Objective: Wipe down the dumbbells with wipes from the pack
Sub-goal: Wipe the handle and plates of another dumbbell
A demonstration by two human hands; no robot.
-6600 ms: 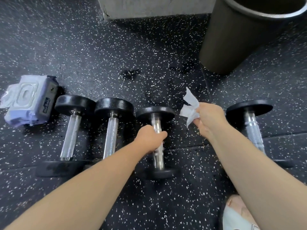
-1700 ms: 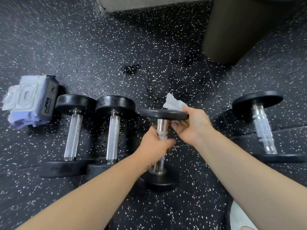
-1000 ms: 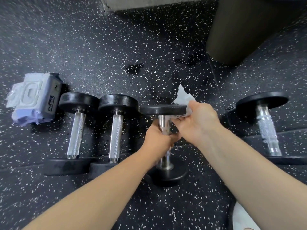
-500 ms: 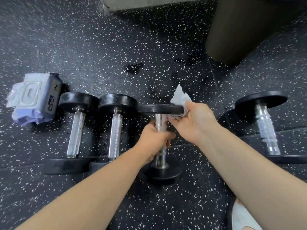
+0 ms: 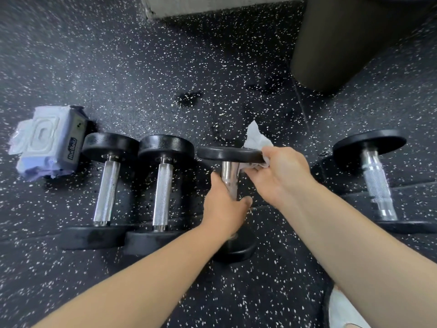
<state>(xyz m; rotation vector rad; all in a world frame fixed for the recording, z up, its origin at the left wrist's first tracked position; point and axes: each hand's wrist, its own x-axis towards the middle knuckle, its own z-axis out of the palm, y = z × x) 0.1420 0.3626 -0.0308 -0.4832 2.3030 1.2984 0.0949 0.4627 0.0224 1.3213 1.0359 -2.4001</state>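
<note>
Several black dumbbells with chrome handles lie on the speckled rubber floor. My left hand [image 5: 225, 207] grips the chrome handle of the middle dumbbell [image 5: 230, 153], which is tilted up on its near end. My right hand [image 5: 281, 172] holds a white wipe [image 5: 256, 140] against the right rim and underside of that dumbbell's raised far head. Two more dumbbells [image 5: 107, 185] [image 5: 163, 188] lie side by side to the left. Another dumbbell [image 5: 376, 178] lies apart on the right. The wipes pack [image 5: 47, 143] sits at the far left.
A tall dark bin [image 5: 350, 39] stands at the back right. A concrete block edge [image 5: 212, 5] runs along the top. Something white [image 5: 343, 311] shows at the bottom right edge. Dark wet patches mark the floor behind the dumbbells.
Since 6.6 s ago my left hand has tipped the middle dumbbell up. My right hand brought the wipe onto its far head and has been shifting slightly around the rim.
</note>
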